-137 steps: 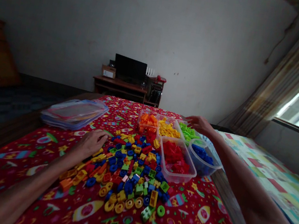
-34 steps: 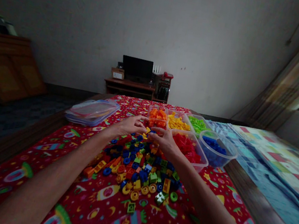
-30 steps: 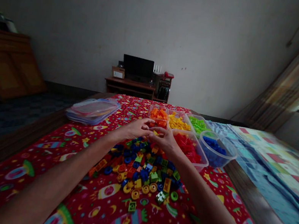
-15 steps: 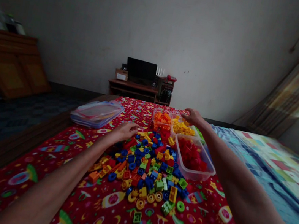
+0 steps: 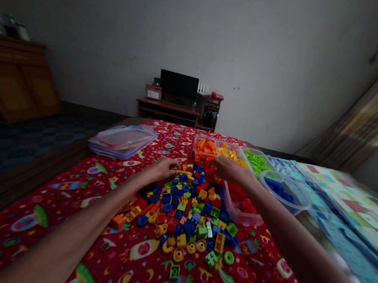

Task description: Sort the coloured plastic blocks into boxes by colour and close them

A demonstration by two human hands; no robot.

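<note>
A heap of loose plastic building bricks and wheels (image 5: 190, 219) in yellow, blue, red, green and orange covers the middle of a red printed bedspread (image 5: 51, 215). My left hand (image 5: 161, 170) lies at the heap's far left edge, its fingertips at a long yellow brick (image 5: 181, 171). Whether it grips that brick I cannot tell. My right hand (image 5: 228, 169) hangs over the heap's far end, next to an orange-filled clear tub (image 5: 204, 150) and a red-filled clear tub (image 5: 241, 217). Its fingers are hidden from this angle.
Behind the heap stand a tub of yellow bricks (image 5: 232, 155), a tub of green bricks (image 5: 256, 162) and a round clear bowl of blue bricks (image 5: 284, 192). A stack of clear lids (image 5: 121, 142) lies far left. The bedspread's edge drops away on the left.
My right hand has come left and nearer, from beyond the tubs to above the heap. Its arm no longer covers the blue bowl and green tub. My left hand has barely moved.
</note>
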